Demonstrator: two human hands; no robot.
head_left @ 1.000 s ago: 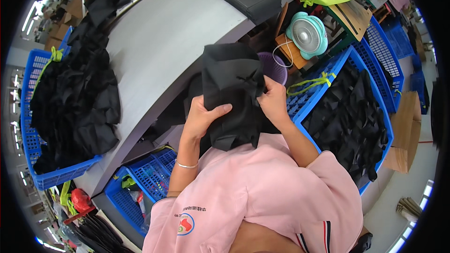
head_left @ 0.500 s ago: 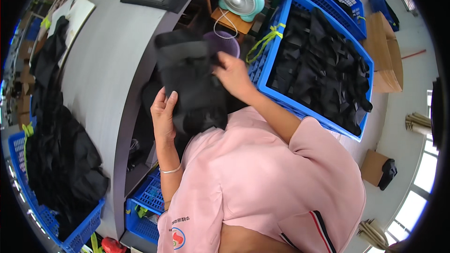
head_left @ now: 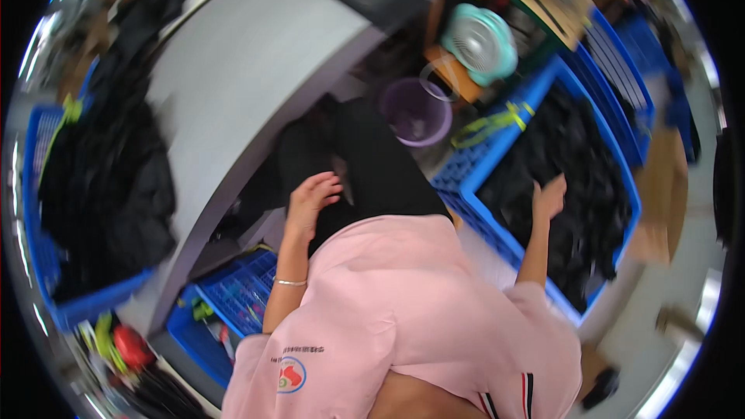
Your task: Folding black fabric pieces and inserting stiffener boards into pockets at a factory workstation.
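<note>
My left hand (head_left: pixel 313 198) hovers over my lap near the black trousers (head_left: pixel 380 163). Its fingers are stretched out a little apart, and nothing is in them. Out to the right, my right hand (head_left: pixel 550 196) is over the blue crate (head_left: pixel 632 198), at the heap of black fabric pieces (head_left: pixel 582 244). Its thumb and a finger show apart, but blur and the dark cloth hide whether it grips a piece.
A grey table (head_left: pixel 240 70) curves along my left, with another blue crate (head_left: pixel 39 209) of black fabric beyond it. Ahead stand a purple bucket (head_left: pixel 444 112) and a turquoise fan (head_left: pixel 485 43). A blue basket (head_left: pixel 240 295) sits low by the table; a cardboard box (head_left: pixel 660 209) stands at right.
The black fabric piece both hands held over my lap is no longer there. My right hand has moved right to the crate; my left stays over my lap, emptied. The view has turned.
</note>
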